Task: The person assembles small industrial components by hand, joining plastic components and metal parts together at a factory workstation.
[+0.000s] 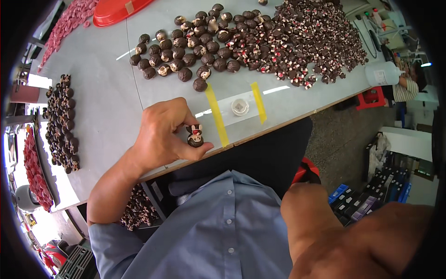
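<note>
My left hand [160,128] is closed on a small toy figurine [195,136] above the near edge of the table. The figurine has a round head with dark brown hair and a pale face, and a dark body piece with red and cream parts sits against it. My right hand [367,246] is raised close to the camera at the lower right, large and blurred. Its fingers cannot be made out. To the right of my left hand, a small clear round dish [240,107] rests on the table between two yellow tape strips [217,116].
Loose brown doll heads [185,74] are spread over the far table [162,90], beside a big heap of dark body pieces [316,37]. Rows of figurines [62,125] stand at left, near pink-red pieces [35,167]. A red tray [109,14] lies far left; a white container [383,73] is at right, near another person's sleeve [405,93].
</note>
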Action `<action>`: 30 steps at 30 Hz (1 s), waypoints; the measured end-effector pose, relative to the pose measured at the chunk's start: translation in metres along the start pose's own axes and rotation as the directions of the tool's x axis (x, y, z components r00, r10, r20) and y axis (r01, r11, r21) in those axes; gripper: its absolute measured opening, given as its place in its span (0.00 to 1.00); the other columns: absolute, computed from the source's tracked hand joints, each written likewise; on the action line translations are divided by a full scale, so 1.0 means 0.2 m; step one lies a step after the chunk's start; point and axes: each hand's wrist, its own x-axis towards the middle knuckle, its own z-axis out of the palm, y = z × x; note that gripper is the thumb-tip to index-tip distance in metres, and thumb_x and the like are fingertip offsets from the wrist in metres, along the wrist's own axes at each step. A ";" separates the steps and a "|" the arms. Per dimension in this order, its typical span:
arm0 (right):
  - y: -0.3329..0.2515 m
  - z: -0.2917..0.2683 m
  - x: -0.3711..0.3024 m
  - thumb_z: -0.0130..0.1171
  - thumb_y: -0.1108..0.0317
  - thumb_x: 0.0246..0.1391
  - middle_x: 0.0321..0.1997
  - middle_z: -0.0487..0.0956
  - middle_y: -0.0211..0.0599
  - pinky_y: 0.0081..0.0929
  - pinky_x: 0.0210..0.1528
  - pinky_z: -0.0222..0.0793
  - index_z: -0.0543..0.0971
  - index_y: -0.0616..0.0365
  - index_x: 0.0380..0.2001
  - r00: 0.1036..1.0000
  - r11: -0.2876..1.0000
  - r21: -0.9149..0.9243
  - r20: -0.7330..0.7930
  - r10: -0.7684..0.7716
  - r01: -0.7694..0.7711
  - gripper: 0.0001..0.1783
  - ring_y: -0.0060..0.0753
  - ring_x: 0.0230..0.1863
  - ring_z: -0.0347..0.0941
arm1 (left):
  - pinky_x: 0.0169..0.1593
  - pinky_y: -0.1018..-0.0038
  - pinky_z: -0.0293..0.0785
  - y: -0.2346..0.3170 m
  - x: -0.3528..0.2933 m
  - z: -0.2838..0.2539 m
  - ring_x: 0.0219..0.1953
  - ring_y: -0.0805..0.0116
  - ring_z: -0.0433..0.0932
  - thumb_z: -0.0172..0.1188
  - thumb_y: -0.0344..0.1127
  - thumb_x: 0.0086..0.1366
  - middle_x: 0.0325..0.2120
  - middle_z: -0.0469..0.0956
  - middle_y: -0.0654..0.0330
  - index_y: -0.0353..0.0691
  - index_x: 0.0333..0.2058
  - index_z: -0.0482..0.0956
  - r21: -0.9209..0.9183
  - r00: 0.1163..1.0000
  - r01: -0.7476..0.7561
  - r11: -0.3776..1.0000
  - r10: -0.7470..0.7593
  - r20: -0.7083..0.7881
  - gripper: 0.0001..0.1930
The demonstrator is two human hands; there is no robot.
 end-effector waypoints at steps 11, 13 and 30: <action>0.00 -0.12 0.04 0.54 0.49 0.74 0.48 0.71 0.40 0.40 0.47 0.76 0.70 0.55 0.45 0.999 0.995 0.101 0.054 -0.007 0.002 0.19 0.39 0.41 0.71 | 0.26 0.69 0.71 0.03 0.02 0.02 0.21 0.65 0.73 0.86 0.40 0.37 0.20 0.72 0.62 0.40 0.27 0.79 -0.013 0.999 0.033 0.999 -0.033 -0.005 0.23; -0.03 -0.14 0.01 0.54 0.49 0.74 0.47 0.71 0.40 0.40 0.47 0.76 0.70 0.55 0.44 0.998 0.996 0.094 0.069 -0.007 0.001 0.19 0.39 0.41 0.71 | 0.26 0.68 0.71 0.00 0.02 0.01 0.21 0.65 0.74 0.86 0.40 0.38 0.20 0.72 0.62 0.40 0.27 0.79 0.005 0.999 0.031 0.999 -0.031 -0.007 0.23; -0.06 -0.18 0.00 0.54 0.53 0.75 0.43 0.71 0.38 0.38 0.45 0.73 0.69 0.54 0.40 0.998 0.995 0.099 0.052 -0.038 0.032 0.16 0.37 0.38 0.70 | 0.26 0.69 0.68 -0.02 0.01 -0.01 0.20 0.67 0.71 0.86 0.39 0.36 0.19 0.71 0.64 0.41 0.26 0.78 0.040 0.999 -0.050 0.998 0.051 -0.010 0.23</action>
